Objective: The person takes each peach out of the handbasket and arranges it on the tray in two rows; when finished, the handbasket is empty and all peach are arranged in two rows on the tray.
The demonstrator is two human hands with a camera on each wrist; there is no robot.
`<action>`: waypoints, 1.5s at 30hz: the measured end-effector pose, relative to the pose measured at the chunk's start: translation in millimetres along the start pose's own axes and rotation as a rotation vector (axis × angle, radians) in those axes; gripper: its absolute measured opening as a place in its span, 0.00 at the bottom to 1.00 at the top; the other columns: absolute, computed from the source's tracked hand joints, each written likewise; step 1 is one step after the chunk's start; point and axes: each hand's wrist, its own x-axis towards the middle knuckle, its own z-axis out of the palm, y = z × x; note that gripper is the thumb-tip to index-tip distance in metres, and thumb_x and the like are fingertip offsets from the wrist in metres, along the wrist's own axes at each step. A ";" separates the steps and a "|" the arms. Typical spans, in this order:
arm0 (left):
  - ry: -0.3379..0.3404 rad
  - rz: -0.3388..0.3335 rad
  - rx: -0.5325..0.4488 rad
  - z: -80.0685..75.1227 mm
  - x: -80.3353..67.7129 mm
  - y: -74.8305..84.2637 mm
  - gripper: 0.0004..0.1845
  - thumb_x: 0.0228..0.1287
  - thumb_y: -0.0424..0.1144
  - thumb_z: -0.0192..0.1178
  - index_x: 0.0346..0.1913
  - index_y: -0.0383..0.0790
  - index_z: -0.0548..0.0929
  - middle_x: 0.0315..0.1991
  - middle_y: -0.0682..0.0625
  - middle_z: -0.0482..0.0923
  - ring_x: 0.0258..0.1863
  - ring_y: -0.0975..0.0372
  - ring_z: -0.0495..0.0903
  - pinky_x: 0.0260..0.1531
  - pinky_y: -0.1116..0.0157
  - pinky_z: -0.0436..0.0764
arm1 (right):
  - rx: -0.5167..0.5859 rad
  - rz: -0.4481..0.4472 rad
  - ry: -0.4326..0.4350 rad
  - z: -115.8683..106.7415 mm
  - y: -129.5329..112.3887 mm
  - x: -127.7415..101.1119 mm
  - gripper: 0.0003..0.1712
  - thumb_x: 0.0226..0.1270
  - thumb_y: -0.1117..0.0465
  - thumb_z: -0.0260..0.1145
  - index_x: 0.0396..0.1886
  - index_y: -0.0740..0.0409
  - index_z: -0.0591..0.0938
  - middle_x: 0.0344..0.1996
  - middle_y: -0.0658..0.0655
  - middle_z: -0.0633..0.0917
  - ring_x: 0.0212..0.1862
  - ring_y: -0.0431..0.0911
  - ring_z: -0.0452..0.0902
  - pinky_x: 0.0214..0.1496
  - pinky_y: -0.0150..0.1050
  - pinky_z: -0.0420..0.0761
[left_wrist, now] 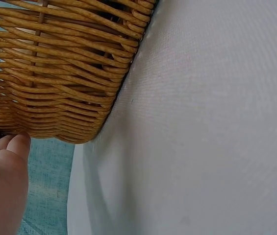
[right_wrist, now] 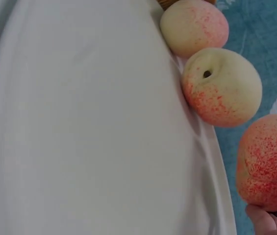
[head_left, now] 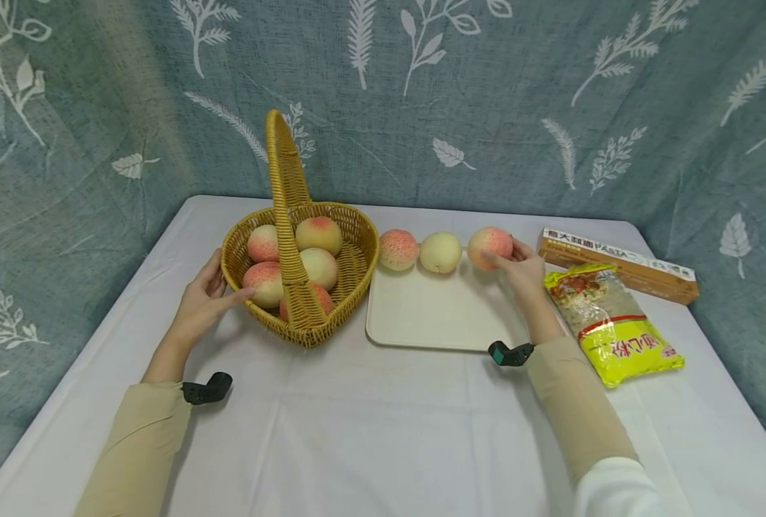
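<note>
A wicker basket (head_left: 357,276) with a tall arched handle holds several peaches (head_left: 319,235). My left hand (head_left: 200,305) grips the basket's left side at the rim, thumb toward the front; in the left wrist view, the fingers (left_wrist: 18,147) meet the woven wall (left_wrist: 55,83). Over the far right part of a cream tray (head_left: 441,316), my right hand (head_left: 526,276) holds a pinkish peach (head_left: 489,247) between thumb and fingers. A pale peach (head_left: 440,253) and a red-speckled peach (head_left: 398,250) sit in a row along the tray's far edge.
Right of the tray lies a yellow plastic food bag (head_left: 615,323). Behind it is a long brown pasta box (head_left: 618,262). A white cloth covers the table (head_left: 357,445), and a blue-green leaf-patterned curtain (head_left: 383,143) hangs behind.
</note>
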 end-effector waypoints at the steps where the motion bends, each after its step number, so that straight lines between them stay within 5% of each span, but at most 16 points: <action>1: 0.001 0.001 0.000 -0.3 0.4 -1.7 0.47 0.55 0.40 0.62 0.68 0.53 0.40 0.69 0.51 0.36 0.66 0.64 0.43 0.61 0.77 0.52 | -0.017 0.008 0.011 1.2 1.3 1.5 0.42 0.46 0.58 0.72 0.62 0.63 0.65 0.58 0.60 0.69 0.58 0.47 0.65 0.55 0.31 0.71; 8: 0.004 0.014 0.017 -1.2 1.0 -5.2 0.47 0.55 0.40 0.62 0.68 0.54 0.40 0.69 0.52 0.37 0.66 0.65 0.43 0.60 0.78 0.53 | -0.168 0.031 0.041 7.2 9.1 9.7 0.45 0.43 0.51 0.73 0.61 0.61 0.66 0.55 0.60 0.72 0.56 0.46 0.67 0.54 0.31 0.72; 15: -0.002 -0.022 -0.014 4.4 -6.7 23.6 0.48 0.56 0.38 0.61 0.69 0.43 0.37 0.69 0.46 0.34 0.66 0.62 0.41 0.62 0.75 0.50 | -0.226 -0.007 0.080 14.3 11.4 11.7 0.42 0.42 0.52 0.74 0.58 0.61 0.69 0.53 0.59 0.73 0.54 0.47 0.67 0.55 0.33 0.71; 30: 0.019 0.011 -0.027 -3.0 3.9 -12.7 0.47 0.53 0.40 0.63 0.68 0.55 0.42 0.69 0.52 0.38 0.66 0.65 0.44 0.60 0.77 0.54 | -0.271 -0.022 0.059 19.2 15.3 15.7 0.42 0.44 0.56 0.73 0.58 0.61 0.64 0.53 0.61 0.70 0.56 0.49 0.64 0.58 0.35 0.68; 40: -0.005 -0.032 -0.039 4.6 -6.0 21.1 0.48 0.56 0.37 0.60 0.69 0.44 0.37 0.69 0.47 0.34 0.66 0.62 0.40 0.62 0.75 0.50 | -0.275 -0.019 0.012 16.8 7.2 9.3 0.45 0.45 0.56 0.72 0.62 0.62 0.61 0.56 0.62 0.68 0.57 0.49 0.63 0.59 0.37 0.67; 45: -0.004 -0.030 -0.017 3.5 -5.7 20.5 0.47 0.56 0.39 0.61 0.69 0.46 0.37 0.69 0.48 0.35 0.66 0.63 0.41 0.61 0.77 0.52 | -0.257 0.011 -0.005 16.0 -0.9 6.1 0.46 0.46 0.55 0.72 0.64 0.61 0.59 0.60 0.59 0.65 0.61 0.48 0.58 0.63 0.34 0.62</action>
